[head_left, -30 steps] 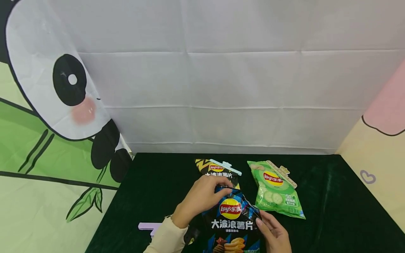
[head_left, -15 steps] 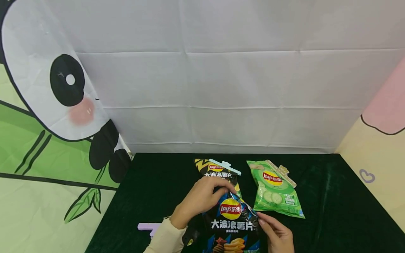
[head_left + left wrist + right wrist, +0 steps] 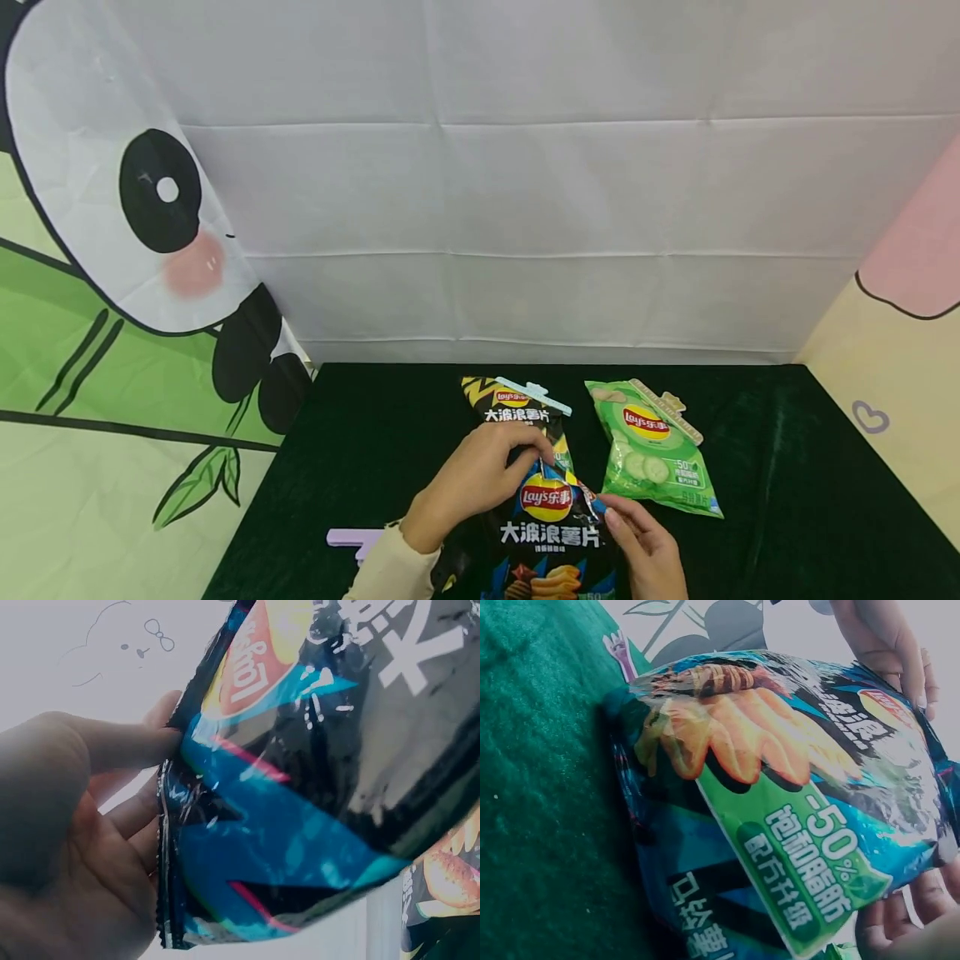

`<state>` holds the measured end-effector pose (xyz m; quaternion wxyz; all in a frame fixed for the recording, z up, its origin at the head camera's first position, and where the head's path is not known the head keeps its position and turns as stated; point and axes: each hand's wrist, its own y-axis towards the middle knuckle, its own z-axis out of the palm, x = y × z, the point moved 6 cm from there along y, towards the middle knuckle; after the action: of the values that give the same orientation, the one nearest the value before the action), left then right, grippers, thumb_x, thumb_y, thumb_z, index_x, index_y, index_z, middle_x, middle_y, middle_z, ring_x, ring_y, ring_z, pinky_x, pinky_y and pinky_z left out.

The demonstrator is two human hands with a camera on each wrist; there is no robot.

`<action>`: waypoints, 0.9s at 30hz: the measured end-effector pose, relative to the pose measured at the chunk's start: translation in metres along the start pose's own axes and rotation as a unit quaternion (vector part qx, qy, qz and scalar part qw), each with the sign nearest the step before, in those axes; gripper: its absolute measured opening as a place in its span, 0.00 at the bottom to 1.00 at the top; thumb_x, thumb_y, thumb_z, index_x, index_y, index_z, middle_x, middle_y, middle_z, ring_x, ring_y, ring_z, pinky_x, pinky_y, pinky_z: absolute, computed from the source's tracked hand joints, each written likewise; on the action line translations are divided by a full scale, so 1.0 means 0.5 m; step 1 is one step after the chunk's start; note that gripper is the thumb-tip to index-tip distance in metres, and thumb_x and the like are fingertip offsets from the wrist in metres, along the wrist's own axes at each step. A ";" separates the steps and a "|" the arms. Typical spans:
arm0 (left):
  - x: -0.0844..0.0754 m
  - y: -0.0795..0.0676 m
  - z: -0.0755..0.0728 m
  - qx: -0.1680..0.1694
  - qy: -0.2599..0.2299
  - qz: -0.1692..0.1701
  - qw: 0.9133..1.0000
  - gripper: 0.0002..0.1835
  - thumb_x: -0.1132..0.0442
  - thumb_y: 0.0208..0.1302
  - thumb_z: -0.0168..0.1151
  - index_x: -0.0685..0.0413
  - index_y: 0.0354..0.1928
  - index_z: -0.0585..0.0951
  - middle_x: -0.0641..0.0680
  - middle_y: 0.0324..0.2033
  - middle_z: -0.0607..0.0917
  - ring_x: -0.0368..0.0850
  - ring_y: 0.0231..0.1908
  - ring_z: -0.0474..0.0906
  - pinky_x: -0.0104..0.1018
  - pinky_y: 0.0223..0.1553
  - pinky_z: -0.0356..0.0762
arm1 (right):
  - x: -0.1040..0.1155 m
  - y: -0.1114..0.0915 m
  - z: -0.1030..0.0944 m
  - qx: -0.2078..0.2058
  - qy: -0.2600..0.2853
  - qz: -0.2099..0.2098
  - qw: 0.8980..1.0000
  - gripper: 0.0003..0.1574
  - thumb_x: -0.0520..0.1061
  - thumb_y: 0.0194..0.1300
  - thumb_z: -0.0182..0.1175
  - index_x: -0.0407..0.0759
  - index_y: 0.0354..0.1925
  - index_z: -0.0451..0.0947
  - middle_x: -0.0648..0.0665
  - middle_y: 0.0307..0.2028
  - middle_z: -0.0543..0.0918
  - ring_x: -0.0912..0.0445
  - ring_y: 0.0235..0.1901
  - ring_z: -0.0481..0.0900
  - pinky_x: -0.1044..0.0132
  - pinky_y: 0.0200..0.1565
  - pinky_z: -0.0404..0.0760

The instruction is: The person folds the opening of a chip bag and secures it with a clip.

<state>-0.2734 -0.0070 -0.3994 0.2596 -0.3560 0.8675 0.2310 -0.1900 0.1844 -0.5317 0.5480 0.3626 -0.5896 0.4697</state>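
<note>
Upright before me is a black-and-blue bag of potato chips (image 3: 551,533). My left hand (image 3: 483,471) pinches its top edge between thumb and fingers, as the left wrist view shows at the crimped seal (image 3: 169,855). The upper right corner of the bag is pinched by my right hand (image 3: 647,542). In the right wrist view the bag's printed front (image 3: 780,802) looks puffed and creased, its lower end touching or close to the green cloth. Between the hands the top edge slopes down to the right. Some left fingertips are hidden behind the bag.
Behind it lies a black-and-yellow chip bag (image 3: 517,414) with a light blue clip (image 3: 534,392). A green chip bag (image 3: 652,458) with a beige clip (image 3: 671,410) lies to the right. Beside the left sleeve is a purple clip (image 3: 352,537). Dark green cloth (image 3: 390,433) covers the table.
The bag's top edge has sunk slightly, baring more of the black-and-yellow bag behind. My right hand has shifted a little left and upward along the corner. Both hands keep their hold.
</note>
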 end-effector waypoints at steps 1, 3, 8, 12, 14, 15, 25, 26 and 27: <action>-0.001 -0.001 0.001 0.003 0.001 -0.002 1.000 0.11 0.62 0.75 0.55 0.39 0.38 0.85 0.41 0.42 0.88 0.30 0.36 0.78 0.30 0.45 0.81 | -0.001 0.001 0.002 -0.001 -0.017 0.010 1.000 0.23 0.50 0.72 0.61 0.33 0.55 0.79 0.58 0.39 0.86 0.63 0.41 0.82 0.70 0.45 0.82; -0.004 -0.001 0.003 0.010 0.010 -0.001 1.000 0.09 0.61 0.73 0.56 0.39 0.39 0.85 0.41 0.41 0.87 0.30 0.33 0.74 0.27 0.39 0.78 | -0.001 0.002 0.002 -0.006 -0.040 0.016 0.999 0.21 0.49 0.71 0.63 0.33 0.51 0.82 0.59 0.38 0.87 0.63 0.40 0.83 0.70 0.44 0.83; -0.012 0.001 0.012 0.011 0.038 0.008 0.999 0.01 0.52 0.71 0.62 0.37 0.41 0.80 0.40 0.41 0.86 0.30 0.38 0.77 0.28 0.42 0.78 | 0.002 -0.003 0.001 -0.014 -0.036 -0.001 0.999 0.18 0.47 0.69 0.65 0.33 0.48 0.84 0.59 0.35 0.87 0.63 0.38 0.84 0.71 0.43 0.83; -0.010 0.004 0.016 0.001 0.036 -0.005 0.999 0.05 0.52 0.69 0.65 0.38 0.43 0.78 0.42 0.43 0.88 0.34 0.44 0.82 0.31 0.45 0.81 | 0.002 -0.006 0.007 -0.011 -0.029 0.005 0.999 0.19 0.46 0.69 0.65 0.33 0.49 0.83 0.58 0.37 0.86 0.62 0.38 0.83 0.70 0.43 0.83; -0.009 0.004 0.016 0.001 0.029 -0.012 0.999 0.07 0.52 0.69 0.65 0.38 0.45 0.78 0.45 0.45 0.88 0.36 0.45 0.84 0.30 0.44 0.82 | 0.002 -0.007 0.010 -0.006 -0.029 0.011 0.999 0.20 0.47 0.68 0.65 0.33 0.51 0.82 0.56 0.38 0.87 0.61 0.39 0.83 0.70 0.43 0.83; -0.009 0.003 0.016 0.001 0.027 -0.015 1.000 0.08 0.52 0.69 0.65 0.39 0.47 0.79 0.46 0.46 0.89 0.36 0.45 0.84 0.30 0.44 0.82 | 0.001 -0.007 0.011 -0.004 -0.033 0.014 0.999 0.20 0.47 0.68 0.65 0.33 0.51 0.82 0.55 0.39 0.87 0.61 0.38 0.83 0.70 0.43 0.83; -0.009 -0.017 -0.011 -0.029 0.047 0.001 0.999 0.08 0.53 0.67 0.67 0.38 0.46 0.87 0.40 0.45 0.90 0.38 0.51 0.84 0.44 0.55 0.83 | 0.007 -0.008 0.024 -0.023 -0.051 -0.030 0.998 0.18 0.47 0.68 0.65 0.32 0.45 0.85 0.52 0.33 0.88 0.61 0.31 0.84 0.68 0.36 0.84; -0.009 -0.019 -0.013 -0.030 0.049 0.001 0.998 0.08 0.54 0.67 0.67 0.39 0.46 0.87 0.40 0.45 0.90 0.38 0.51 0.84 0.44 0.54 0.83 | 0.005 -0.007 0.027 -0.020 -0.047 -0.027 0.998 0.18 0.48 0.69 0.65 0.32 0.45 0.85 0.52 0.34 0.88 0.61 0.32 0.83 0.68 0.37 0.84; -0.008 -0.019 -0.014 -0.031 0.052 0.000 0.998 0.08 0.54 0.67 0.67 0.39 0.46 0.87 0.40 0.45 0.90 0.39 0.51 0.84 0.45 0.54 0.83 | 0.002 -0.005 0.030 -0.017 -0.040 -0.021 0.999 0.19 0.48 0.69 0.65 0.32 0.46 0.84 0.52 0.35 0.87 0.61 0.32 0.83 0.68 0.37 0.84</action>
<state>-0.2659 -0.0155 -0.3936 0.2031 -0.3751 0.8724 0.2386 -0.1923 0.1693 -0.5296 0.5398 0.3841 -0.6109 0.4334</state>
